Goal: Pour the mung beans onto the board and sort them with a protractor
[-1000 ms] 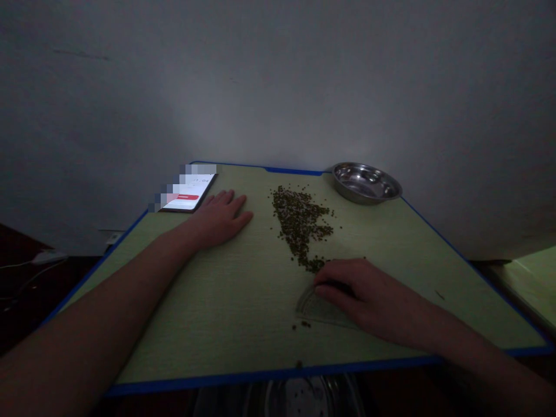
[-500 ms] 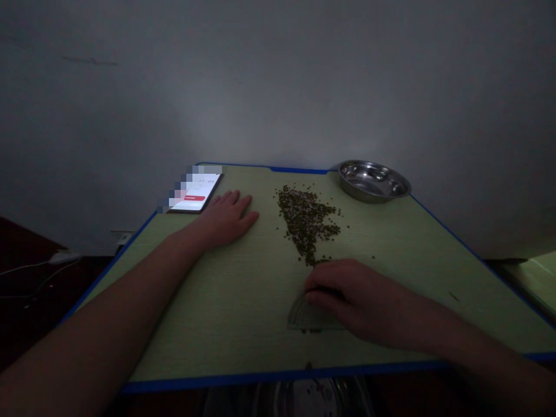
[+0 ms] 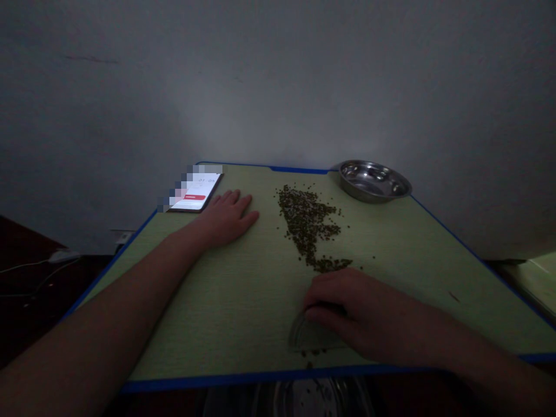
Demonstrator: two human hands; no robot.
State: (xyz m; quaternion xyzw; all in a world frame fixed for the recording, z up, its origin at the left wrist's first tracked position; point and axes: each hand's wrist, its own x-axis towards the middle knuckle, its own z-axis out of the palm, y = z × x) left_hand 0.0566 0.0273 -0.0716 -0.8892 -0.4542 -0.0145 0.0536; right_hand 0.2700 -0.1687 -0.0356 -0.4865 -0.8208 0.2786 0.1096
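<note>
Most small olive-green beans point(image 3: 304, 214) lie on the pale-green counter point(image 3: 208, 313), few specks show in the round metal basin point(image 3: 281, 398) below, the right grip point(image 3: 347, 304) clasping a clear half-round plastic protractor point(image 3: 304, 337), the left grip point(image 3: 228, 219) released.

On the table point(image 3: 208, 324), beans point(image 3: 299, 214) lie centrally; phone point(image 3: 197, 191) rear left; bowl point(image 3: 373, 182) rear right; protractor point(image 3: 311, 336) before the beans.
</note>
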